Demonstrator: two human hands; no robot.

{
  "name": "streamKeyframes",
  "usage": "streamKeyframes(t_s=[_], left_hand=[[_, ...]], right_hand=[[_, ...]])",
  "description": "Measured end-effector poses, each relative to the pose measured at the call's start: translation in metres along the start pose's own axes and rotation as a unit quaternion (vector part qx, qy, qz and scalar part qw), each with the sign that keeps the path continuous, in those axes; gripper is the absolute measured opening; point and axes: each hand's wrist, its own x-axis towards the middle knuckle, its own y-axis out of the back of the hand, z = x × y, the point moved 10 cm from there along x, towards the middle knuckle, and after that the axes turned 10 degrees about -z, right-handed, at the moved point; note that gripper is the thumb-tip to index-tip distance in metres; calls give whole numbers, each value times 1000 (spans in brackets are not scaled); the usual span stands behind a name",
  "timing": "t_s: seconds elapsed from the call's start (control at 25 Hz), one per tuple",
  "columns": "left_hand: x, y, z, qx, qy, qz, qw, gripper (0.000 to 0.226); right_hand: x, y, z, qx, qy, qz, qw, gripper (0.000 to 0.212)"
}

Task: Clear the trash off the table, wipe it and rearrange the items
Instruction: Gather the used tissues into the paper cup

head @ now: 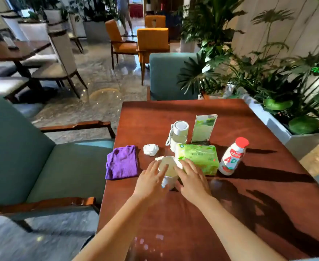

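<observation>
Left grip: the left hand (152, 180) lies flat-fingered against the left side of a white paper cup (169, 171), fingers spread and reaching up to the rim; it touches the cup but whether it has closed round it cannot be told.
Right grip: the right hand (192, 180) presses the cup's right side in the same way, fingers loose and spread, thumb low near the cup's base; a firm hold cannot be told.
Cup: upright, open mouth up, between both hands, near the left edge of the worktop (230, 213), toward the near half.
Tissue scrap: a small white piece (159, 158) sits at the cup's far rim, touching it.
Crumpled tissue: a white ball (150, 149) lies just beyond the cup, apart from both hands.
Cloth: a purple cloth (122, 162) lies bunched at the left edge of the worktop, just left of the left hand.
Tissue pack: a green pack (198, 157) lies just right of the cup, its near corner under the right hand's fingers.
Bottle: a white drink bottle with a red cap (232, 157) stands right of the pack, tilted in the wide view.
Farther back: a white lidded flask (179, 135) and an upright card stand (204, 128) stand behind the pack.
Open room: the near half and the right side of the worktop are bare wood; the far edge is bare too.
Left edge: a teal armchair (41, 157) stands beside it.
</observation>
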Motion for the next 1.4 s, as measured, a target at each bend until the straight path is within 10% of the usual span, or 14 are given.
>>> streamKeyframes(t_s=[0.68,0.92,1.4], left_hand=[[-20,3,9,-54,-55,140,987,11],[-38,-13,-14,-339,97,127,927,91],[-57,-30,-30,-485,157,129,851,70]], right_hand=[[-10,16,3,132,177,101,970,31],[-21,37,-3,196,141,137,961,26],[-42,-1,59,201,-26,145,969,33]])
